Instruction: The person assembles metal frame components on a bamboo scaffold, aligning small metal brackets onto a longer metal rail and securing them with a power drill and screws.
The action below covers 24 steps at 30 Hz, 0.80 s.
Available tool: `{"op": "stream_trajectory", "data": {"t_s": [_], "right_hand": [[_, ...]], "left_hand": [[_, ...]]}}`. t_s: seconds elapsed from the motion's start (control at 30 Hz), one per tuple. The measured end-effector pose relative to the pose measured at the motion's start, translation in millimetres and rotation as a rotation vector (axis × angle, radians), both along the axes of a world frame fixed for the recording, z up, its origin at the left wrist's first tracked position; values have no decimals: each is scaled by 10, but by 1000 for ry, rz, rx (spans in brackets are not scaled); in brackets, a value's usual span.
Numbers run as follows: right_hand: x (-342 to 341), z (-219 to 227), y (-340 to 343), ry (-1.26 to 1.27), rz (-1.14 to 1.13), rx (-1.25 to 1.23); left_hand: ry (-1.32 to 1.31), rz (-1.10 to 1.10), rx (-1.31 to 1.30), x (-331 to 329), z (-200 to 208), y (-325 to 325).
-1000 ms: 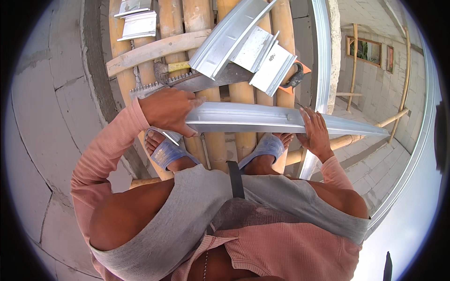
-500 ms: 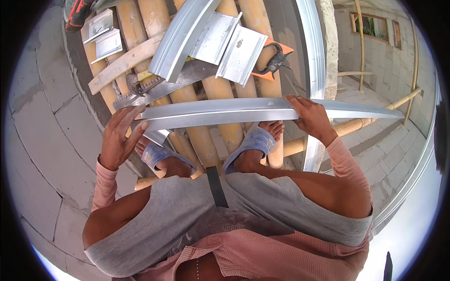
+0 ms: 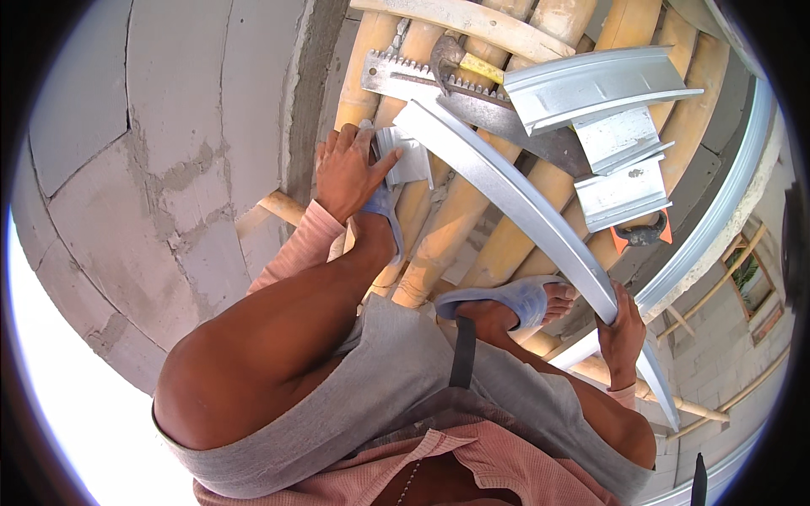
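My right hand (image 3: 621,336) is closed around a long silver metal channel (image 3: 515,198) near its lower right part. The channel slants from upper left to lower right above the bamboo, and its far end passes beyond my hand. My left hand (image 3: 344,173) is beside a short cut piece of metal channel (image 3: 410,155) by my left foot. Its fingers and thumb are apart, with the thumb over the short piece's left edge; whether it bears on the metal is unclear.
Bamboo poles (image 3: 447,244) form the platform under my sandalled feet. Ahead lie a hand saw (image 3: 481,118), a hammer (image 3: 447,59), a wooden strip (image 3: 472,24), a wide metal channel (image 3: 603,84) and short cut pieces (image 3: 624,194). A block wall (image 3: 169,169) stands at the left.
My left hand has let go of the long channel and moved to the short piece. The channel now slants down to the right, still in my right hand. The view has turned left.
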State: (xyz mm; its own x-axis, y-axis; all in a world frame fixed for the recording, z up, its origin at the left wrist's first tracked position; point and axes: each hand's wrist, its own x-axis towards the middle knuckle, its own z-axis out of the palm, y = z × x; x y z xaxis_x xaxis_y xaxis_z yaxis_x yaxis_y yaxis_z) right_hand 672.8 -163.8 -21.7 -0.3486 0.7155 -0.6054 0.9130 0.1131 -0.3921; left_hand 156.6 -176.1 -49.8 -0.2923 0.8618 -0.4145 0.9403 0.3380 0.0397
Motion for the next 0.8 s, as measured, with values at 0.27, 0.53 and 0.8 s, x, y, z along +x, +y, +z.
{"op": "stream_trajectory", "data": {"t_s": [0.27,0.53,0.8], "right_hand": [[-88,-94,137,26,19,-2],[-37,-165,72,150,-16,-4],[-34,-129,-141,180,187,-38]], "left_hand": [[-275,489,66,-160,143,113],[-936,1021,315,4,612,79],[-808,797,500,-149,1104,440]]}}
